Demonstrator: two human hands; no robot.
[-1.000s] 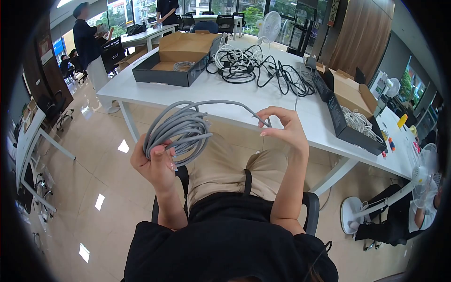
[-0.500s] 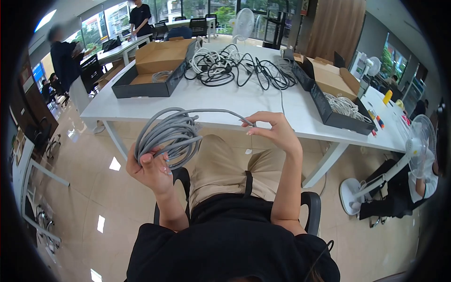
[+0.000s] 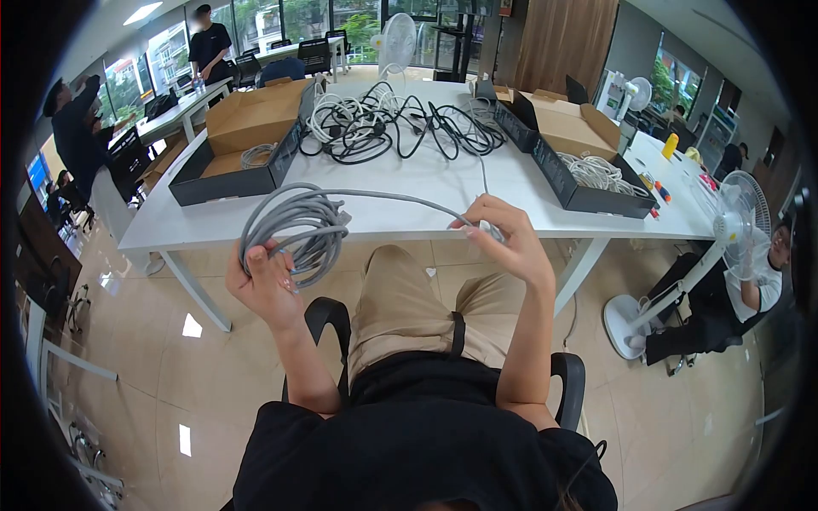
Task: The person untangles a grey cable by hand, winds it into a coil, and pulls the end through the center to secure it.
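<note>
My left hand (image 3: 268,279) is closed around a coiled grey cable (image 3: 298,223), held up in front of the table's near edge. From the top of the coil one length of the cable runs across to my right hand (image 3: 508,238). There the thumb and fingers pinch it near its end; the tip is partly hidden by the fingers. Both hands are raised above my lap, wide apart.
On the white table (image 3: 409,204) lie tangled black and white cables (image 3: 392,123). An open box (image 3: 226,183) with a small coil stands left, another box (image 3: 588,200) holding white cables right. A standing fan (image 3: 733,226) and a seated person (image 3: 758,285) are at the right.
My right hand has moved slightly away from the coil, and more cable stretches between the hands. The left hand still grips the coil. The camera view has shifted a little.
</note>
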